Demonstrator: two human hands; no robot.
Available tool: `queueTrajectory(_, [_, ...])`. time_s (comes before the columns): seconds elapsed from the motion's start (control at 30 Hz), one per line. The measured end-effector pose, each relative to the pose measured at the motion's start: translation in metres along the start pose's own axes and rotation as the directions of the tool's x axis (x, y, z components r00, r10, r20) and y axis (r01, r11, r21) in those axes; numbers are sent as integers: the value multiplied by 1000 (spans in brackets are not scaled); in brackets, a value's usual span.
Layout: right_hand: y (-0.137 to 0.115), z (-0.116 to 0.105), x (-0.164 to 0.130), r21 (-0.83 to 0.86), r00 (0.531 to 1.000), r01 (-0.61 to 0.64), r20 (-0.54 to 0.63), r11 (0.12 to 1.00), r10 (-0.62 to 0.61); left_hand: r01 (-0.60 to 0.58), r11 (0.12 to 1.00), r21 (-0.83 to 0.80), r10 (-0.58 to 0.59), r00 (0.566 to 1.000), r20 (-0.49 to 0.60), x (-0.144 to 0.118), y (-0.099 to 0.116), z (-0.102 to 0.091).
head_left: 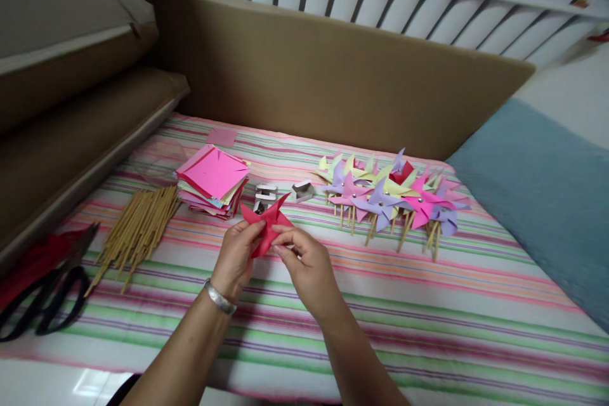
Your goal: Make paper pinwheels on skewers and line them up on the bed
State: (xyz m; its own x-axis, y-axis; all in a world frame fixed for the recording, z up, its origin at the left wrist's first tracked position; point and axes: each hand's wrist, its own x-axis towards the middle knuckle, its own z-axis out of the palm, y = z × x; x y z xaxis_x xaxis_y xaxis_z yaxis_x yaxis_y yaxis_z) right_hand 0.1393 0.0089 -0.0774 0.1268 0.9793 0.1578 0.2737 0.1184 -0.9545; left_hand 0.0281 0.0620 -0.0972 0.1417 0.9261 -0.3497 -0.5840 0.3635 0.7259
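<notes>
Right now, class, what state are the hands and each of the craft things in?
Left hand: pinching the red paper
Right hand: fingertips at the red paper
Red paper: folded, points sticking out
Paper squares: stacked unevenly
Sticks: loosely piled
Scissors: lying down, unheld
Pinwheels: mounted on sticks, clustered
Small boxes: look open

Matt paper pinwheel point(273, 217), shiny metal bracelet point(220, 299), wooden sticks point(137, 222), matt cloth point(451, 314)
</notes>
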Motion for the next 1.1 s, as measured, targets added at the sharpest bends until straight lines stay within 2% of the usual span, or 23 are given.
queueTrajectory(0.3, [-2, -1, 1, -41, 1000, 15, -1, 999, -15, 8, 1000, 13, -9, 998, 64, 0, -1, -2])
queueTrajectory(0.5, [-4, -2, 1, -9, 1000, 23, 5, 1000, -23, -4, 998, 64, 3, 1000, 7, 1, -3, 0])
queueTrajectory(0.67, [-6, -13, 4, -142, 986, 44, -152, 989, -66, -51, 992, 119, 53, 998, -17, -1, -4, 1])
queueTrajectory(0.73, [-3, -16, 5, -155, 984, 17, -175, 988, -44, -65, 988, 138, 68, 998, -17, -2, -5, 3])
queueTrajectory(0.83, [2, -16, 7, -120, 988, -37, -150, 992, 19, -66, 987, 147, 64, 998, 18, -5, -6, 5])
queueTrajectory(1.1, [7, -13, 10, -108, 988, -71, -141, 992, 56, -72, 983, 167, 54, 993, 108, -8, -8, 9])
